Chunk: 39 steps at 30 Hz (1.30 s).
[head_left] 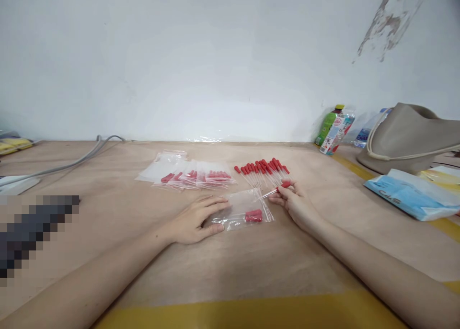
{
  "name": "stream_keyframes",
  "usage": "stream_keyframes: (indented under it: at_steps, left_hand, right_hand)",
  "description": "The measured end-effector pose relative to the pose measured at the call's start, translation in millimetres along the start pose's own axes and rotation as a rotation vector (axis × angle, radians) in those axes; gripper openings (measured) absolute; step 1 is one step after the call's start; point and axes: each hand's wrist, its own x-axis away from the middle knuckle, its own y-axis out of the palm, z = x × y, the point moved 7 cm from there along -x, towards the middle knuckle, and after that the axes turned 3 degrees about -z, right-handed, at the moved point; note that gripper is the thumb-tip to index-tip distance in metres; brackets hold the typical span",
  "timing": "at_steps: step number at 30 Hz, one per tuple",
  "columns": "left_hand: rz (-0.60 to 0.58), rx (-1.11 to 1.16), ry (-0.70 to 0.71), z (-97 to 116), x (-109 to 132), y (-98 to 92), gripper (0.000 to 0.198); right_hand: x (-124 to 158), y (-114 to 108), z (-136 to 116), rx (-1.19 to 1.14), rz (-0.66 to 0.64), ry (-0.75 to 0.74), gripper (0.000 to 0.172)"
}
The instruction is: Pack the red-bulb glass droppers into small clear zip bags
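A clear zip-lock bag (235,204) lies flat on the table in front of me. A couple of droppers with red bulbs (253,216) are inside it, bulbs toward the right end. My left hand (197,220) rests at the bag's left end, thumb and fingers spread apart, fingertips touching the plastic. At the right end, my right hand (289,197) pinches a dropper (283,185) by its red bulb. Its thin clear stem points left, into or over the bag's right edge; I cannot tell which. Beyond that hand lies a row of loose red-bulbed droppers (264,168).
Behind my left hand are overlapping clear bags (194,173), several with red bulbs inside. Bottles (327,128), a patterned carton (337,133), a grey-brown bag (402,137) and a blue packet (413,194) stand or lie right. A grey cable (79,160) crosses the left side.
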Motion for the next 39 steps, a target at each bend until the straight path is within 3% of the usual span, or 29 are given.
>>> stream_keyframes:
  at_steps: [3,6,10,15,19,22,29,32,34,37,39]
  left_hand:
    - [0.003,0.000,0.004,1,0,-0.4,0.053]
    - [0.010,0.002,0.006,1,0,-0.4,0.054]
    - [0.011,0.010,0.010,0,0,0.0,0.054]
    - [0.004,-0.005,-0.002,-1,0,-0.1,0.053]
    - [0.008,-0.008,-0.001,-1,-1,-0.6,0.053]
    - [0.004,-0.012,-0.010,-1,-1,-0.3,0.054]
    - [0.008,-0.002,-0.007,0,-1,-0.4,0.053]
    - [-0.004,0.006,-0.013,-1,-1,0.9,0.051]
    - [-0.013,0.012,-0.014,-2,-1,2.0,0.049]
    - [-0.024,0.022,-0.007,-3,-1,3.3,0.047]
    - [-0.037,0.026,-0.014,-4,-1,4.3,0.046]
  right_hand:
    - [-3,-1,7,0.070,-0.093,0.104,0.021]
    - [-3,4,5,0.359,-0.280,0.086,0.019]
    - [0,16,-3,0.732,-0.481,-0.128,0.020]
    - [-3,27,-7,0.909,-0.540,-0.323,0.020]
    - [-4,29,-9,0.991,-0.538,-0.364,0.019]
    - [0,32,-6,0.928,-0.572,-0.321,0.019]
    - [9,40,6,0.542,-0.588,-0.072,0.029]
    - [5,36,9,0.494,-0.582,0.044,0.032]
    - [-3,30,2,0.542,-0.504,0.009,0.030]
    - [-20,26,-21,0.710,-0.315,-0.211,0.020]
    - [-28,35,-35,0.890,-0.229,-0.361,0.016]
